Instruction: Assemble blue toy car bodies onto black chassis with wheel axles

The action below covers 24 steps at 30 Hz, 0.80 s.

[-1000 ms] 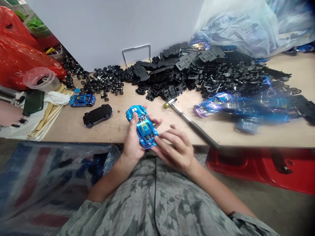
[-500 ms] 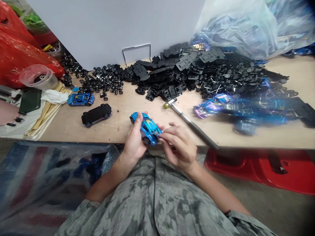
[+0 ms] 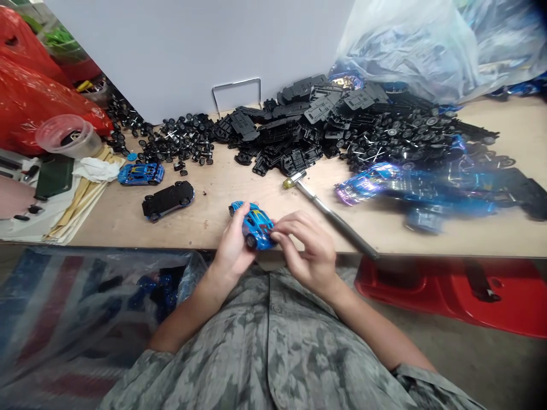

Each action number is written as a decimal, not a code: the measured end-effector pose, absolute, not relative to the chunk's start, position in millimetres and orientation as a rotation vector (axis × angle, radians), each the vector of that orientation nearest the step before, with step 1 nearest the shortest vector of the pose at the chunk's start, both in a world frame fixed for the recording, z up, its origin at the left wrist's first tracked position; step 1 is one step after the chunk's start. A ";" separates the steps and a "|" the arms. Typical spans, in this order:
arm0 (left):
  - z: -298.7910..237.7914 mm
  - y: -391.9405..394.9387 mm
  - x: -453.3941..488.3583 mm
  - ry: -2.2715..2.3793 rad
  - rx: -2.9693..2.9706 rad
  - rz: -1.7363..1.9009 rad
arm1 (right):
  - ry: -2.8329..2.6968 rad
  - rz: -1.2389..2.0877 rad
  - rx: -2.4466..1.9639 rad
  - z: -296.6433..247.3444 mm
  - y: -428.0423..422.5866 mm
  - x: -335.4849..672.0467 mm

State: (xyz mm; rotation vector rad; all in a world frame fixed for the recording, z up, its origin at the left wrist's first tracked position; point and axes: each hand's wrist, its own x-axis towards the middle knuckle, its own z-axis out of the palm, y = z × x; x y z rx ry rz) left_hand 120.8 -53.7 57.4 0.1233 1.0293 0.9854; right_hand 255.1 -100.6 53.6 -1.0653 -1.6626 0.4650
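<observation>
My left hand (image 3: pixel 233 245) grips a shiny blue toy car (image 3: pixel 253 222) just above the near edge of the wooden table (image 3: pixel 205 219), fingers wrapped round its side. My right hand (image 3: pixel 305 247) pinches the car's near end with curled fingers. The car now lies on its side, wheels toward me. A small hammer (image 3: pixel 329 213) with a metal handle lies just right of my hands.
A black chassis car (image 3: pixel 167 199) and a finished blue car (image 3: pixel 141 173) lie to the left. Piles of black wheels (image 3: pixel 179 142) and chassis plates (image 3: pixel 299 125) fill the back. Blue car shells (image 3: pixel 410 188) lie right. A plastic bag (image 3: pixel 85 307) hangs left, a red bin (image 3: pixel 461 290) right.
The blue car has been turned from roof-up to on its side and lowered toward the table edge. My right hand has closed onto its near end.
</observation>
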 end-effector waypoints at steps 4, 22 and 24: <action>59.2 -55.8 119.9 1.040 0.114 0.984 | -1.656 0.497 -1.065 54.8 -102.8 254.4; 80.3 -63.9 108.5 0.759 0.168 1.071 | -1.634 0.206 -0.982 41.7 -124.7 261.3; 85.3 -64.5 107.3 0.744 0.187 1.095 | -1.562 0.225 -1.011 37.1 -129.2 261.3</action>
